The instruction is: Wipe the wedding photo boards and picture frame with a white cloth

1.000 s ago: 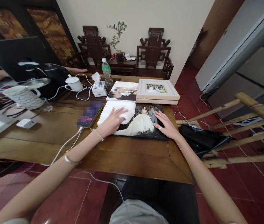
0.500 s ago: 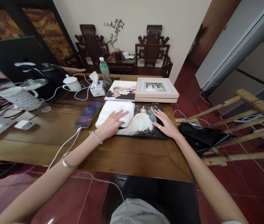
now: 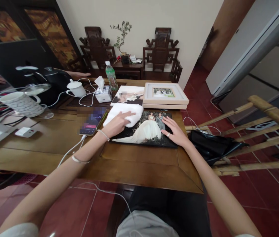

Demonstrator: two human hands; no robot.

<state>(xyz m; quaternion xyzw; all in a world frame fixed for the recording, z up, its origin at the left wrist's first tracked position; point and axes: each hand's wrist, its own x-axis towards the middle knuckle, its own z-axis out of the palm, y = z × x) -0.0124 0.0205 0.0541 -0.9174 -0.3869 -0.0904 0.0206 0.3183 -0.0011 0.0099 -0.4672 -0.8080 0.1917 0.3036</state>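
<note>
Across the photo (image 3: pixel 143 133), flat left hand (image 3: pixel 116 124) has slid the towel (image 3: pixel 134 112) back; right hand (image 3: pixel 175 131) rests open.

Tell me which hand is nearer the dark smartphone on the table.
Left. The left hand presses the folded white towel beside the dark smartphone; the right hand rests at the right edge of the large wedding photo.

Both my arms reach forward, elbows low and wide, forearms angling in toward each other ahead of me. My left hand (image 3: pixel 116 123) lies palm down, wrist a little raised, fingers close together and stretched forward to the right. My right hand (image 3: pixel 175 131) is flat as well, palm down, fingers fanned apart and pointing forward-left, thumb out toward the other hand. Neither hand grips; the two are apart.
</note>
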